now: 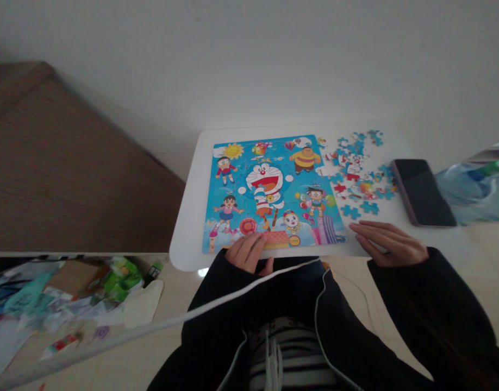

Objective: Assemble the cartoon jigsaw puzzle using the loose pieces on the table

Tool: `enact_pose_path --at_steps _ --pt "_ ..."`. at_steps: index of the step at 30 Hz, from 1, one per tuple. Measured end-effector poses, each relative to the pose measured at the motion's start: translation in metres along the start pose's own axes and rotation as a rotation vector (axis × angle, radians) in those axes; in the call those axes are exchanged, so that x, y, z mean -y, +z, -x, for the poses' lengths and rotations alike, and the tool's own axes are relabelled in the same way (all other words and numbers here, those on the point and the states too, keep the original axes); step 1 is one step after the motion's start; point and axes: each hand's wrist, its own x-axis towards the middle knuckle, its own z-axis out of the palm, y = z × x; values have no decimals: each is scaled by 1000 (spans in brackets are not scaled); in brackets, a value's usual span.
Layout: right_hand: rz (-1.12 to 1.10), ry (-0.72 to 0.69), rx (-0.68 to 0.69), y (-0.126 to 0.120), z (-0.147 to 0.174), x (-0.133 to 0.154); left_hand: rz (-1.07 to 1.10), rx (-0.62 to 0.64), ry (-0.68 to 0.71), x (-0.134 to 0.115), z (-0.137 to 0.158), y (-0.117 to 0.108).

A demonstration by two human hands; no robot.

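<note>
A cartoon jigsaw puzzle (229, 184) lies flat on the white table (190, 217), its picture showing a blue-and-white cat among several figures. My left hand (246, 252) rests over the puzzle's lower edge, fingers laid flat and the thumb below the table's near edge. At the puzzle's lower right corner, my right hand (390, 243) lies on the tabletop with fingers stretched out; no piece shows in it. Just beyond its fingertips are loose puzzle pieces (369, 207), with several more spread in a heap up the puzzle's right side.
To the right of the pieces lies a dark phone (424, 193), with a clear plastic bag (478, 190) past it. A white cable (217, 297) crosses in front of my body. Brown furniture (82, 174) stands at left, above bags and a cardboard box (76, 277).
</note>
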Motion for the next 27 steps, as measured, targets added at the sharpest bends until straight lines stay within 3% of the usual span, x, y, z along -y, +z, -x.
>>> enact_pose_path --at_steps 6,12,16,20,23,27 --pt "23 28 -76 -4 3 -12 -170 -76 361 22 -11 10" --pt "146 153 -157 -22 -8 -41 -188 -226 331 25 -15 18" --pt "260 245 -133 -34 -15 -75 -146 -199 377 31 -13 18" --pt "438 484 -28 -36 -12 -97 -145 -167 380 39 -4 22" --pt "411 609 11 -36 -8 -102 -140 -177 372 44 7 28" --pt "346 627 -4 -37 -8 -103 -143 -191 368 48 17 33"
